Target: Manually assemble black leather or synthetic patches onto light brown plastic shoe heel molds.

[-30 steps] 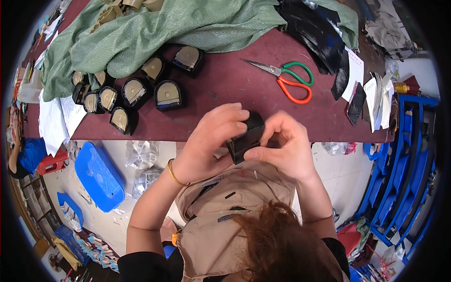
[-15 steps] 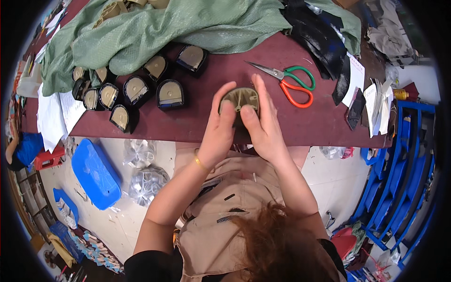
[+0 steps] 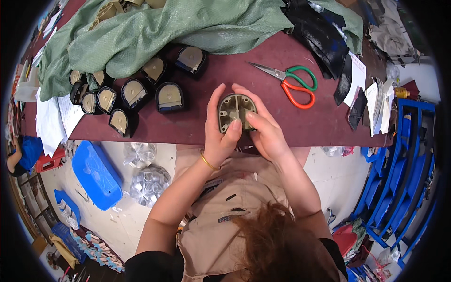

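Between my two hands, over the table's near edge, is a D-shaped shoe heel (image 3: 230, 104) with its hollow, ribbed olive inside turned up. My left hand (image 3: 218, 134) wraps its left side, with the thumb resting on the near part of the inside. On the opposite side my right hand (image 3: 270, 134) curves round it, thumb pressing over the rim. Several more heels, black-sided with beige tops, stand to the left, among them one heel (image 3: 169, 96) closest to my left hand. Scissors (image 3: 293, 80) with one green and one red handle lie right of my hands.
Green woven sheeting (image 3: 188, 28) is heaped along the far side of the dark red table (image 3: 197, 131). Black material strips (image 3: 319, 42) and papers (image 3: 378, 105) lie at the right. Below are a blue tub (image 3: 96, 174), clear plastic bags (image 3: 149, 183) and a blue rack (image 3: 399, 174).
The heel has tipped so that more of its hollow inside faces up. Both hands have come down slightly nearer to me, and the left thumb has moved down toward the heel's near edge.
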Demonstrator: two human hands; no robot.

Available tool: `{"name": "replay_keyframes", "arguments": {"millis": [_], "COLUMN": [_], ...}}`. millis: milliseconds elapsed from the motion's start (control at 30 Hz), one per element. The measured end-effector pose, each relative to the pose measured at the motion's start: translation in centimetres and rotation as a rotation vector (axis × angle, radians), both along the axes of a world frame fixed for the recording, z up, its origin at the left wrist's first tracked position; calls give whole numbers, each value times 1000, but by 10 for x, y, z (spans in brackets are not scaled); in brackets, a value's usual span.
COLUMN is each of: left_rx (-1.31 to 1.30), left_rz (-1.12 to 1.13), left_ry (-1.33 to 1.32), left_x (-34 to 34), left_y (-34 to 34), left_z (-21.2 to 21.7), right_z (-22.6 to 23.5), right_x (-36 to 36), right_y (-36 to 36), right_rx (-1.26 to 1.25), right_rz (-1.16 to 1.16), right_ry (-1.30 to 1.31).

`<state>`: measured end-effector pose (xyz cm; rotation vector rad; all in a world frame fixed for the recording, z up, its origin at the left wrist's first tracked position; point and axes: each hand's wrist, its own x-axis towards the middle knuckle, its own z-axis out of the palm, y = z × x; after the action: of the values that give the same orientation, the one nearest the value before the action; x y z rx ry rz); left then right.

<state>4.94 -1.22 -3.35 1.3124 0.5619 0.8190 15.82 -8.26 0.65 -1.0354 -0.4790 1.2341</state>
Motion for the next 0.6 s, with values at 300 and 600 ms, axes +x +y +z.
{"name": "replay_keyframes", "arguments": {"millis": [300,600], "left_rx": [-126,-100], "left_rz": [21,38], "left_ry": [-16,-2], "left_x": [3,2], "left_y": [1,2], "left_z": [9,6], "right_z": [5,19], "right_x": [5,-2], "right_y": [-10,-10], "right_rx": [-4,-237], "right_rz": [120,-3], "right_ry": [-1576,-1558]}}
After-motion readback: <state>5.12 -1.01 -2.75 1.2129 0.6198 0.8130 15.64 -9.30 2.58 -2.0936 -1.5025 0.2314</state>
